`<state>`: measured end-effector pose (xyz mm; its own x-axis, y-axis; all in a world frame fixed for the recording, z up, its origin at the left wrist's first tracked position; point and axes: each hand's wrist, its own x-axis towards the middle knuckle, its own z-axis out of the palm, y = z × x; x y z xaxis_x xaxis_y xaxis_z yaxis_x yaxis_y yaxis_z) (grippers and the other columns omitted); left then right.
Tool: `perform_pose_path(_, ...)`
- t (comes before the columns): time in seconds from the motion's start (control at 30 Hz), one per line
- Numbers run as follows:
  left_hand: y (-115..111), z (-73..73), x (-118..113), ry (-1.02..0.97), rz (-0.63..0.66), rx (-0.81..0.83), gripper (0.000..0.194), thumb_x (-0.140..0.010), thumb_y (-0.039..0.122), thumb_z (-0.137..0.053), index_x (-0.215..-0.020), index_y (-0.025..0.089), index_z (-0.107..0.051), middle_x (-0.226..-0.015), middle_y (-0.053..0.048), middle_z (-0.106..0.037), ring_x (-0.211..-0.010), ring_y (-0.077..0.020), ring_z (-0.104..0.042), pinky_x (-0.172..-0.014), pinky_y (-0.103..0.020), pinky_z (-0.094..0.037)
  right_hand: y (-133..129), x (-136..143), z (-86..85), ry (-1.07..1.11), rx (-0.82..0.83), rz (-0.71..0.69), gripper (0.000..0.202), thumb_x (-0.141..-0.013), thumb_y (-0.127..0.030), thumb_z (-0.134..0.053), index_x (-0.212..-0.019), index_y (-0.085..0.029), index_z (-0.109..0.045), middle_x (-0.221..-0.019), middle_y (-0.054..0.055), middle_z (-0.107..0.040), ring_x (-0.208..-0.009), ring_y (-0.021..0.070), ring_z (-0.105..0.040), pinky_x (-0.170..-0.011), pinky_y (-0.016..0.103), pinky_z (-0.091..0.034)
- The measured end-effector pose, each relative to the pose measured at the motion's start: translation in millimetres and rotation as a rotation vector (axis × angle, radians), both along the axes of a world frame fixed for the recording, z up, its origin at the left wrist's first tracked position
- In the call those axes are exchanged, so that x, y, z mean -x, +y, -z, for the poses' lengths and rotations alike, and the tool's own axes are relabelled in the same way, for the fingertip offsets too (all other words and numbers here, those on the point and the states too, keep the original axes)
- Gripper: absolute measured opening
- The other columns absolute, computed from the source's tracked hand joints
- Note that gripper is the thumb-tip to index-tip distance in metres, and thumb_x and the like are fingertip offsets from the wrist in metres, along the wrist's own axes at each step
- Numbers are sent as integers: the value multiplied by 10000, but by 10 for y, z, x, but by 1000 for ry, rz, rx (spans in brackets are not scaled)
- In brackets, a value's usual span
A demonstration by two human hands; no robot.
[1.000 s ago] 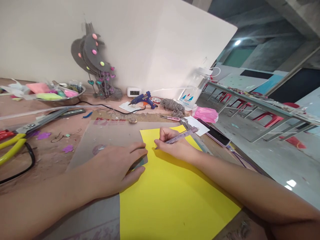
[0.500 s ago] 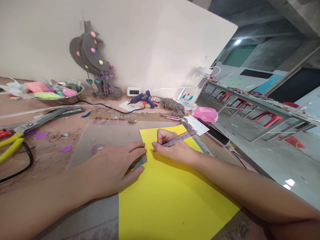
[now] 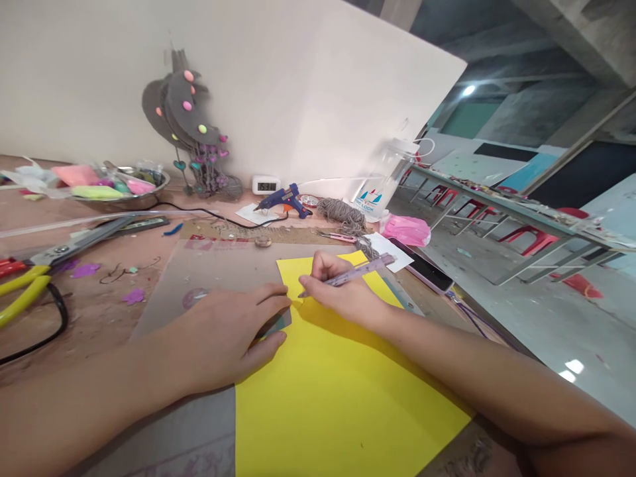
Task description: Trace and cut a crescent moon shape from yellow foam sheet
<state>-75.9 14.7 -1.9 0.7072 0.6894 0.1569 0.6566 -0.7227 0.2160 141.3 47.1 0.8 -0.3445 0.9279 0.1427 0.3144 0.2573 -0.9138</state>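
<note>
A yellow sheet of paper (image 3: 318, 404) lies over a translucent mat on the bench. My left hand (image 3: 223, 331) rests palm down at the sheet's left edge, fingers stretched out and thumb apart, gripping nothing. Between its thumb and forefinger shows a small grey-green patch (image 3: 278, 322); what it is I cannot tell. My right hand (image 3: 342, 291) is closed around a lilac patterned pen (image 3: 365, 267), tilted up to the right. The pen's tip points down at the upper left of the sheet, close to my left fingertips; whether it touches the paper is unclear.
Scissors with yellow handles (image 3: 24, 291) lie at left, before a metal bowl of coloured clay packs (image 3: 163, 179). Behind the mat are a blue glue gun (image 3: 285, 200), a digital clock (image 3: 266, 185), grey yarn (image 3: 342, 213) and a clear bottle (image 3: 385, 179). A phone (image 3: 422, 265) lies at right.
My right hand has shifted slightly left, and the pen has tilted so that its tip now shows past the fingers. My left hand stays in place on the sheet. The view shifts slightly.
</note>
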Motion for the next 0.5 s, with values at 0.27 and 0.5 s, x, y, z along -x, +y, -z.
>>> perform_pose_path(0.27, 1, -7, 16, 19, 8, -13, 371, -932, 346, -432, -1264, 248, -566, -1368, -59, -564, -913, -246, -696, -633, -348, -553, -5, 7, -2, -106, 3, -6, 321, -800, -350, -615, -649, -211, -368, -550, -83, -370, -486, 69, -341, -475, 218, -266)
perform_pose_path(0.5, 1, -10, 8, 7, 9, 3, 350, -927, 347, -442, -1241, 263, -572, -1376, -50, -554, -889, -235, -700, -639, -344, -551, -44, 52, 19, -145, -36, -74, 301, -807, -309, -583, -651, -213, -344, -564, -87, -327, -499, 66, -273, -459, 214, -219)
